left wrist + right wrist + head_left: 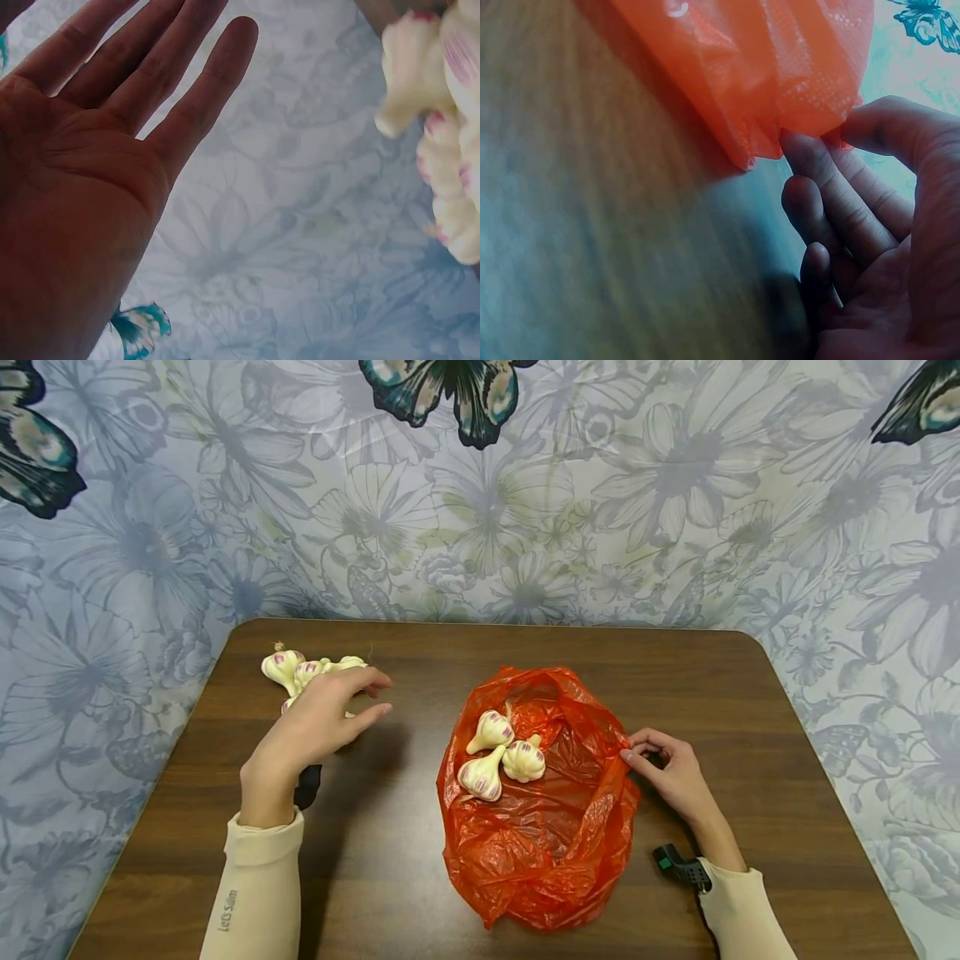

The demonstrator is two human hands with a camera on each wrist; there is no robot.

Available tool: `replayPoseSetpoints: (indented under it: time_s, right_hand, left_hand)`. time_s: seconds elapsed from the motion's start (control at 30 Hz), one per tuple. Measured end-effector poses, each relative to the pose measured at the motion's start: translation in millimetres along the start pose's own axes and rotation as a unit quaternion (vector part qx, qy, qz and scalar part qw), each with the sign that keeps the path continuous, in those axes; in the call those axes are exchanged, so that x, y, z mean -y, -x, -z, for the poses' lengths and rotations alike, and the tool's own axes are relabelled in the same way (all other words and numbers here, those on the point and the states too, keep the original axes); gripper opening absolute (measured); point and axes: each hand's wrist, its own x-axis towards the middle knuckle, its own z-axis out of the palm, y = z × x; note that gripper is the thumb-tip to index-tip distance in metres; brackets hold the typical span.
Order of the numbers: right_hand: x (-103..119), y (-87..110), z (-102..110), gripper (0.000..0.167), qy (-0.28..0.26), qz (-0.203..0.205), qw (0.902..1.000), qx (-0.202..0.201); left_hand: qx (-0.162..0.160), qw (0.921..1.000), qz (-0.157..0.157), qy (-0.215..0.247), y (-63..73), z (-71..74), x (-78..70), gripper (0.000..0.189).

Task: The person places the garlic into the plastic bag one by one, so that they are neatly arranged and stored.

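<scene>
A red plastic bag point(555, 852) lies spread on the table with its mouth facing up, and three garlic bulbs point(482, 777) sit inside it. My right hand point(678, 781) pinches the bag's right edge between thumb and fingers; the right wrist view shows the bag film point(802, 82) caught at the fingertips. My left hand point(322, 714) hovers over the left side of the table, fingers extended and holding nothing. Partly hidden behind it is a pile of garlic bulbs point(281, 668). In the left wrist view the palm point(82, 172) is open, with garlic bulbs point(454, 150) off to the side.
Both hands work over a brown wooden table point(420, 647) with rounded far corners. Behind it stands a wall point(480, 543) with a floral pattern and butterfly decorations point(457, 393). A black wrist device point(682, 867) sits at the right sleeve.
</scene>
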Motion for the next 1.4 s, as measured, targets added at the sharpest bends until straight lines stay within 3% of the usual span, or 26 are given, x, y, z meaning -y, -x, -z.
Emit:
replayPoseSetpoints:
  time_s: [0.17, 0.4, 0.77, 0.87, 1.1, 1.3, 1.4]
  right_hand:
    - [0, -0.1, 0, 0.006, -0.003, 0.002, 1.0, 0.001]
    - [0, -0.7, 0, 0.006, -0.007, 0.013, 0.9999, 0.004]
    - [2, -0.5, -1, 0.005, -0.011, 0.017, 0.9998, -0.002]
    - [1, -1.0, 0, 0.004, -0.014, 0.017, 0.9998, -0.002]
    - [1, -2.4, 0, 0.004, -0.003, 0.021, 0.9998, 0.004]
    - [2, -1.0, -1, 0.004, -0.003, 0.018, 0.9998, 0.004]
    - [1, 0.0, 1, 0.005, -0.01, 0.022, 0.9997, 0.005]
  left_hand:
    - [-0.008, 0.9999, 0.012, 0.007, 7.5, 8.7, 10.8, 0.023]
    - [-0.021, 0.9989, 0.029, -0.029, 18.4, 20.7, 26.4, 0.022]
    - [-0.014, 0.9981, 0.036, -0.047, 26.7, 32.3, 41.9, 0.023]
    - [0.006, 0.9978, 0.052, -0.041, 27.3, 32.6, 43.7, 0.026]
    - [0.088, 0.9899, 0.101, -0.046, 25.9, 31.0, 50.4, 0.034]
    - [0.124, 0.9839, 0.119, -0.048, 24.0, 23.8, 54.4, 0.037]
    - [0.137, 0.9829, 0.112, -0.051, 21.2, 18.1, 52.5, 0.037]
